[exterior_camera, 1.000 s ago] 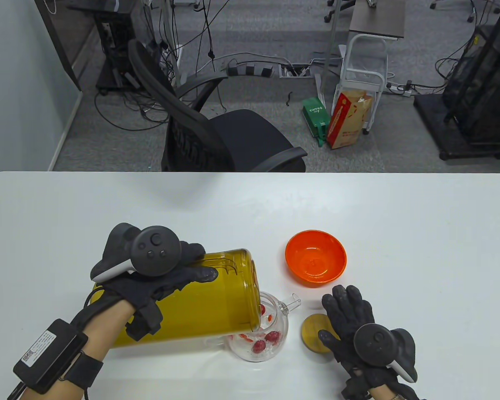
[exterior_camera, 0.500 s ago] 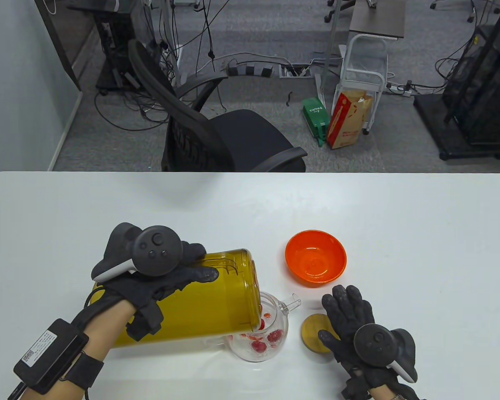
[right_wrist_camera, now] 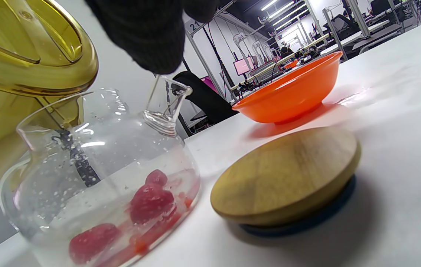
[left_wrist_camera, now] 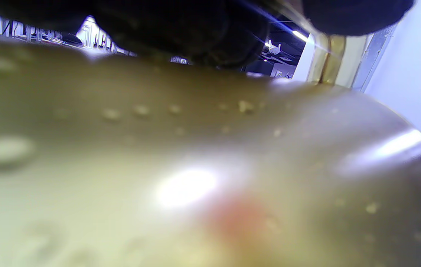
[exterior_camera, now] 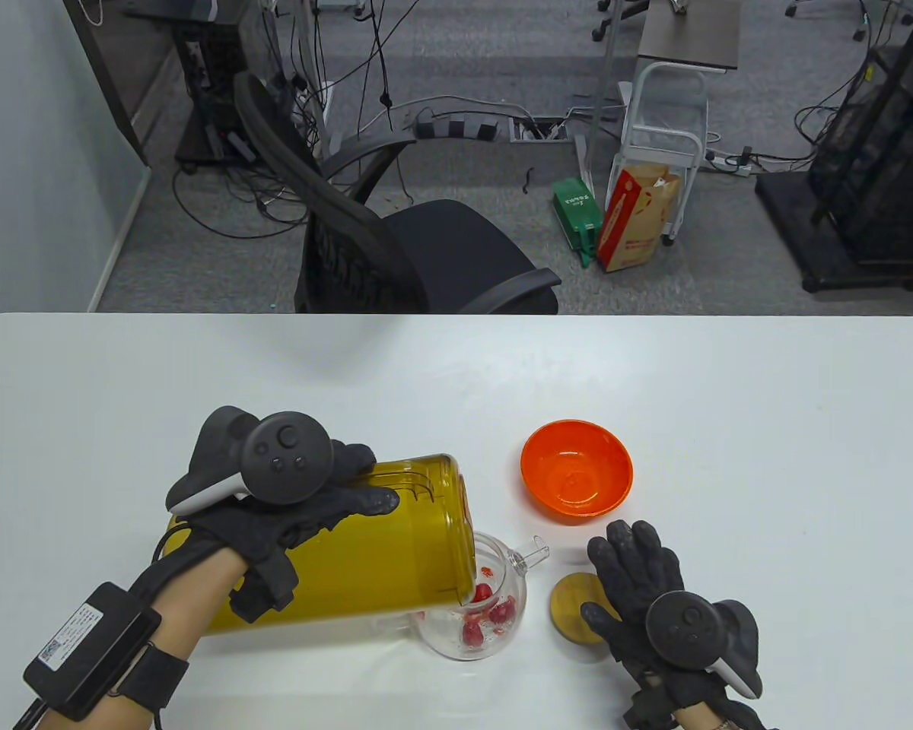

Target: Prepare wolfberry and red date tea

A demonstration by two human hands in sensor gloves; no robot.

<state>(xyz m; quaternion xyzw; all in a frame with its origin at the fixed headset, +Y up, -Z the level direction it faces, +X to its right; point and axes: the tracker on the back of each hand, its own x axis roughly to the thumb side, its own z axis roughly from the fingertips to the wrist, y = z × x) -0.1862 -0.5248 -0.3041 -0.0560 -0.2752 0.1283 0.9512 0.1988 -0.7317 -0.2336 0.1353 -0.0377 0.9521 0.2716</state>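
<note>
My left hand grips a yellow translucent pitcher, tipped on its side with its mouth over a glass teapot. The pitcher fills the left wrist view. In the right wrist view the pitcher's rim hangs over the teapot, where red dates and wolfberries float in shallow water. My right hand rests flat on the table with fingers spread, its thumb side on a round wooden lid lying right of the teapot. The lid shows close up in the right wrist view.
An empty orange bowl stands behind the lid and teapot, also seen in the right wrist view. The white table stretches back and to the right. A black office chair stands beyond the far edge.
The dates and wolfberries have shifted about inside the teapot as water runs in. The pitcher and both hands hold about the same pose.
</note>
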